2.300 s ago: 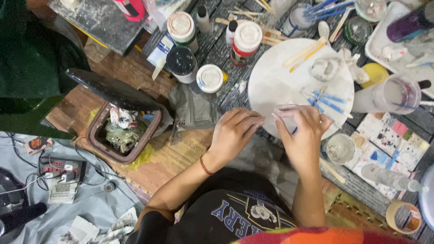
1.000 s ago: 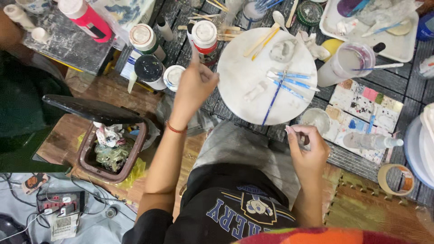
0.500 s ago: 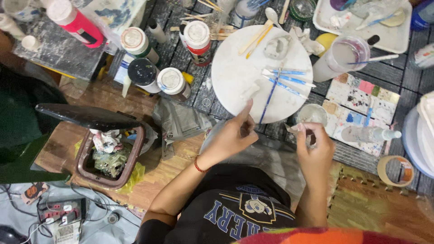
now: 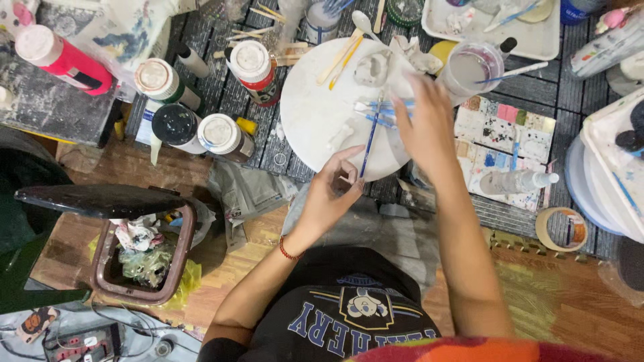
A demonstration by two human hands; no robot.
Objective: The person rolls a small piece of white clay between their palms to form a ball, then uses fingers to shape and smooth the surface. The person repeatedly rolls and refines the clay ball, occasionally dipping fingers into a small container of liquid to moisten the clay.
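A thin blue-handled paintbrush [image 4: 368, 143] is pinched in the grip of the left hand [image 4: 330, 196], at the near edge of a round white palette plate [image 4: 312, 114] lying on the dark slatted floor mat [image 4: 537, 87]. The right hand [image 4: 426, 125] is held over the plate's right edge with fingers spread and nothing gripped; it hovers just beside a small bundle of further blue brushes [image 4: 376, 107] lying on the plate.

Four paint bottles with white round caps are seen left of the plate: a pink one [image 4: 57, 57] lying near the far left corner, a green-labelled one [image 4: 164, 82], a red-labelled one [image 4: 255, 67], and a brown one [image 4: 221, 136]. One dark-capped jar [image 4: 173, 125] stands between them. A clear cup of cloudy water [image 4: 469, 70] stands at the plate's right, with a paint-spotted square sheet [image 4: 503, 131] and one small clear dropper bottle [image 4: 515, 181] nearer. One roll of tape [image 4: 562, 228] lies at the mat's near right edge. A brown bin of crumpled waste [image 4: 141, 258] sits at the near left on the wooden floor.
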